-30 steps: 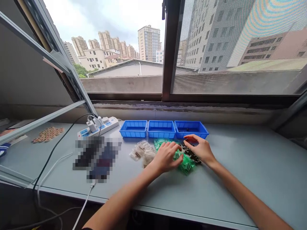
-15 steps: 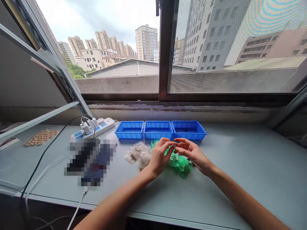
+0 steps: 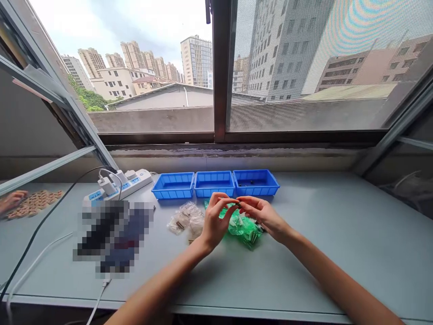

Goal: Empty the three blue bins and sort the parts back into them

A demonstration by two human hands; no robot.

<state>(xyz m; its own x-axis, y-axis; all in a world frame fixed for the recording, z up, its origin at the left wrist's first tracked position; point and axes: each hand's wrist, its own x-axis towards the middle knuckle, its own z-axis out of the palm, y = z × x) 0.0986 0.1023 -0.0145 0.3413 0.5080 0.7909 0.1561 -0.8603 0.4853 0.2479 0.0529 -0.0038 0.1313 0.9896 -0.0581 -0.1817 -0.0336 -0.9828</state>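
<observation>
My left hand and my right hand are raised a little above the table, fingertips meeting around a small dark part pinched between them. Below them lies a heap of green plastic bags holding small parts. Clear bags with small parts lie just left of my left hand. Three blue trays stand in a row behind the hands: the left tray, the middle tray and the right tray, which has a few dark bits inside.
A white power strip with plugs and cables sits at the back left. A blurred patch covers things on the table's left. Small tan pieces lie far left, with another person's hand beside them. The window wall stands behind the trays.
Both hands lifted off the green bags and the dark parts and came together, pinching a small dark part. The view has swung to the right.
</observation>
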